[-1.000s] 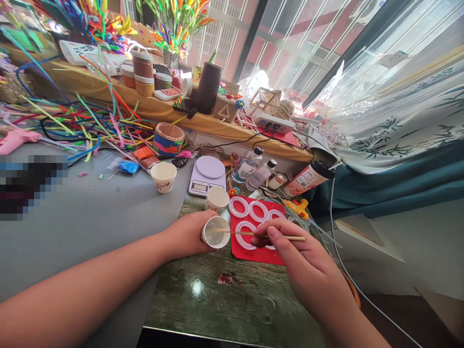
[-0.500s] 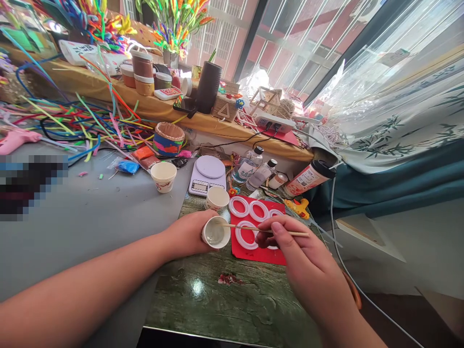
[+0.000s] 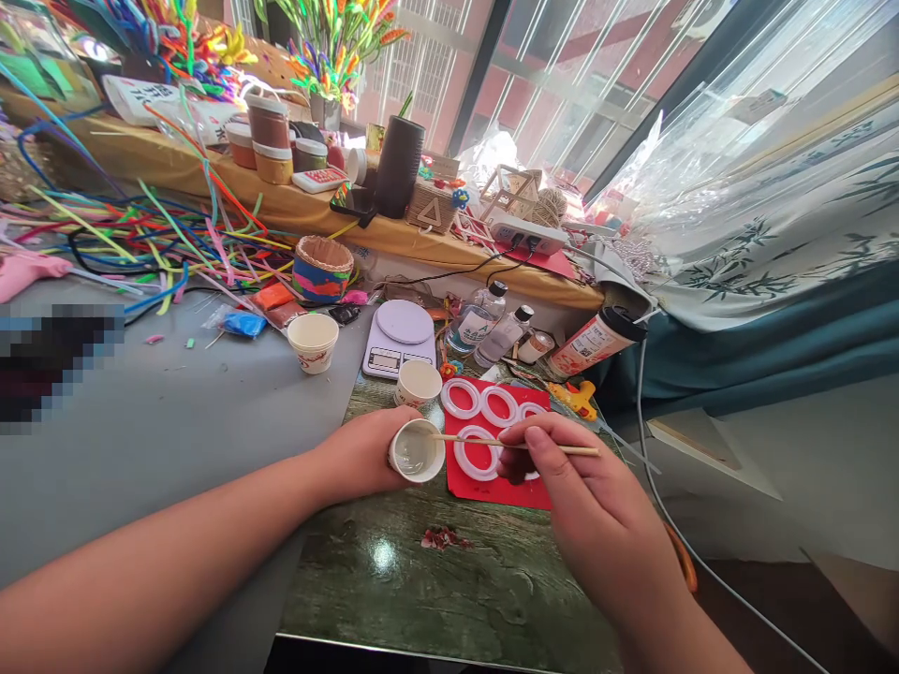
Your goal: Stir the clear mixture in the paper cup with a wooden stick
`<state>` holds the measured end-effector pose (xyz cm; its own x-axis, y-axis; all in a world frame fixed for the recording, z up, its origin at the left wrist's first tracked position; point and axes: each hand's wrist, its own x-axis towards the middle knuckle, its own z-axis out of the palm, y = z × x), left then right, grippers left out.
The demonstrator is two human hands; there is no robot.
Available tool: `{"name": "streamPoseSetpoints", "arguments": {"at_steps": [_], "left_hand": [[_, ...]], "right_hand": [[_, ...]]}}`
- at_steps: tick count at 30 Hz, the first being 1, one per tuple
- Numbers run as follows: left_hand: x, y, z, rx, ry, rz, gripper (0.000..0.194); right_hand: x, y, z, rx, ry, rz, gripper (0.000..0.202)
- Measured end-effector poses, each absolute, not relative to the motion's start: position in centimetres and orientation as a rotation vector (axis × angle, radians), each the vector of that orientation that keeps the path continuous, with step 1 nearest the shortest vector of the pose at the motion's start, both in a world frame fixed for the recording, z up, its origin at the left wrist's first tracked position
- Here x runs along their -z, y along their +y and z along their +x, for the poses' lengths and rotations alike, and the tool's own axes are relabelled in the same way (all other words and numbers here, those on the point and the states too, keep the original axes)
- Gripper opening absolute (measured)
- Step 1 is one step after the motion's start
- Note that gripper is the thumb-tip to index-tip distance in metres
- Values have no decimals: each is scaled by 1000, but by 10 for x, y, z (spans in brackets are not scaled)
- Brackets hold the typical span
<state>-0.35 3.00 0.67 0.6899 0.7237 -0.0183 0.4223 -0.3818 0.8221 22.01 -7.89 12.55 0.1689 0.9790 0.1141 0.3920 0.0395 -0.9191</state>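
My left hand (image 3: pixel 365 454) is wrapped round a paper cup (image 3: pixel 416 468), tilted so that its mouth faces me. Clear liquid shows inside. Between the thumb and fingers of my right hand (image 3: pixel 562 468) is a thin wooden stick (image 3: pixel 464 440), whose far end dips into the cup. Partly behind that hand lies a red sheet (image 3: pixel 506 494) bearing several white ring-shaped molds (image 3: pixel 478 470). Just beyond the held cup stands a second paper cup (image 3: pixel 420 384). Dried reddish petals or bits (image 3: pixel 444 538) lie on the dark green board (image 3: pixel 421 599) below.
A kitchen scale (image 3: pixel 399 339), two clear bottles (image 3: pixel 478 320) and a tumbler (image 3: pixel 596 339) stand at the back. Another paper cup (image 3: pixel 313 344) is on the grey table to the left, near pipe cleaners (image 3: pixel 161 229). A yellow glue gun (image 3: pixel 574 399) sits right of the red sheet.
Both hands keep their hold on the cup and the stick, in nearly the same places. The whole view has shifted very slightly.
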Motion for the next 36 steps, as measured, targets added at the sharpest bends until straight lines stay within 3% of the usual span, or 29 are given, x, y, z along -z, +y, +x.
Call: {"name": "streamPoseSetpoints", "arguments": {"at_steps": [10,20,24,30,36], "left_hand": [[-7,31,-4,-460,919,2021,44],[0,34,-2,-460,845,2125,33],[0,35,-3,-453,878,2141,33],[-3,34,-3,-448,860,2136,31],[-6,35,-2,-449,864,2109,35]], "right_hand": [[-126,-82,222,-809,-1505,-1402,35],[-103,-110,213,-546,-1406,-1539,28],[-110,-109,209,-715,-1595,-1422,30],[-110,-110,214,-588,-1503,-1526,30],[-109,-109,214,-709,-1509,-1483,31]]}}
